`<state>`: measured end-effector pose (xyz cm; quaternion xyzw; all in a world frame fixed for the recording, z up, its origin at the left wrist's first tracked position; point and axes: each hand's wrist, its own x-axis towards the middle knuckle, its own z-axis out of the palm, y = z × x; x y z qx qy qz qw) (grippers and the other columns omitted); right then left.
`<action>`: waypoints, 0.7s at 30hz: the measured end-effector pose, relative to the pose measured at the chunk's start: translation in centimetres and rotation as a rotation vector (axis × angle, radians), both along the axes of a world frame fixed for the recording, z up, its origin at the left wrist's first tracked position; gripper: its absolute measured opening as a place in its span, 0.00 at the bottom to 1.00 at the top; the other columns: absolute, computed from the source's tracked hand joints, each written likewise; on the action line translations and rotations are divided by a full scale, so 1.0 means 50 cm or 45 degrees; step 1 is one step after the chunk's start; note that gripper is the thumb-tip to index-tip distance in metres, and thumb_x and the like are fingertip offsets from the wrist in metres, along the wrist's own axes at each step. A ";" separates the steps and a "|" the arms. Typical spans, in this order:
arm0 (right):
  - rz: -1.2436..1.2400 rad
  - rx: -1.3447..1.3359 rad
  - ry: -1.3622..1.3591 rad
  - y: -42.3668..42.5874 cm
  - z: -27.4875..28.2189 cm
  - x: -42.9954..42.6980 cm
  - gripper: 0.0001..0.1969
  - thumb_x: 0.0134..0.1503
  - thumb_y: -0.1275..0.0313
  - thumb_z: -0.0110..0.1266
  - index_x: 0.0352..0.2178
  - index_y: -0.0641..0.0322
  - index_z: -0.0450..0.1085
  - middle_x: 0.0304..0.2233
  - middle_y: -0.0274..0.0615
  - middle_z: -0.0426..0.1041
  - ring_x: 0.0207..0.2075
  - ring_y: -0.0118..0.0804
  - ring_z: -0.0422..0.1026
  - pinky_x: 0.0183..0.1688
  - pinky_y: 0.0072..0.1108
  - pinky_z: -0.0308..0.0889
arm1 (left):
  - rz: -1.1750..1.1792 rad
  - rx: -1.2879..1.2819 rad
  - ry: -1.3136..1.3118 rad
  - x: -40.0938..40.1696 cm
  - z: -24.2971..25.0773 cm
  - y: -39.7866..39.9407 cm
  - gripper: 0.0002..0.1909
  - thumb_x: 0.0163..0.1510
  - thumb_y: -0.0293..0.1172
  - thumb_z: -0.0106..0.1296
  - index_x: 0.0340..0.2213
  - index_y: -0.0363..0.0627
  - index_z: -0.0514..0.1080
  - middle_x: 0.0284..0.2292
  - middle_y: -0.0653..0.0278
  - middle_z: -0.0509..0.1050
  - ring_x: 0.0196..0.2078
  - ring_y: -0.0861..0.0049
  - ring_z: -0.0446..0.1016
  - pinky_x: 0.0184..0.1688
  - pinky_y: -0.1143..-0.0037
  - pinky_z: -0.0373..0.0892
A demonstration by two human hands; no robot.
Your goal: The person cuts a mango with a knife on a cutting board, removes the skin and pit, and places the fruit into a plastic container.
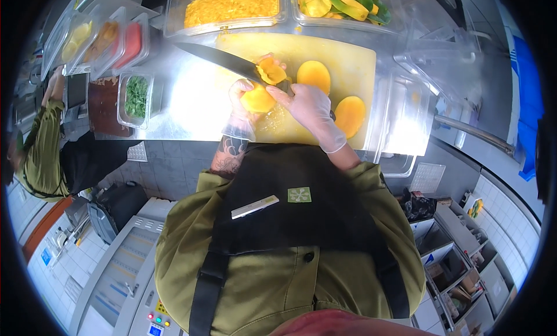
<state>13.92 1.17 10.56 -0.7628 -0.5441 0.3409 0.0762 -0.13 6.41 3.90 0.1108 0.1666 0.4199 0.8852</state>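
Note:
My gloved left hand holds a peeled mango above the yellow cutting board. In my gloved right hand is a large knife, its dark blade slanting up to the left across the top of that mango. A curled yellow piece of mango rests at the blade by the fruit; fingertips show behind it. Two more pieces of peeled mango, an upper one and a lower one, lie on the board to the right. My palms and part of the knife handle are hidden.
Beyond the board stand a tub of chopped yellow fruit and a tub of green and yellow peels. Chopped greens fill a container at left, below several tilted clear containers. Clear plastic containers stand right. A co-worker's sleeve shows far left.

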 end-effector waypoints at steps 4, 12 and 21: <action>-0.034 -0.020 0.041 0.012 -0.041 0.000 0.35 0.49 0.37 0.43 0.22 0.63 0.73 0.21 0.51 0.73 0.27 0.52 0.73 0.30 0.35 0.66 | -0.020 -0.070 -0.046 0.002 -0.011 -0.015 0.41 0.32 0.33 0.45 0.53 0.34 0.56 0.49 0.47 0.64 0.53 0.57 0.62 0.58 0.65 0.58; -0.153 -0.140 0.211 0.008 -0.114 0.021 0.37 0.50 0.35 0.39 0.25 0.62 0.75 0.24 0.54 0.74 0.31 0.51 0.74 0.33 0.33 0.68 | -0.182 -0.461 -0.406 -0.036 -0.043 -0.038 0.42 0.33 0.37 0.47 0.54 0.38 0.56 0.52 0.48 0.62 0.55 0.55 0.61 0.56 0.63 0.60; -0.427 -0.175 0.691 -0.020 -0.097 0.029 0.38 0.51 0.35 0.41 0.17 0.65 0.70 0.14 0.40 0.68 0.20 0.38 0.69 0.27 0.27 0.63 | -0.076 -0.188 -0.416 -0.025 -0.071 -0.018 0.29 0.48 0.45 0.47 0.51 0.47 0.60 0.46 0.51 0.67 0.49 0.56 0.65 0.49 0.56 0.64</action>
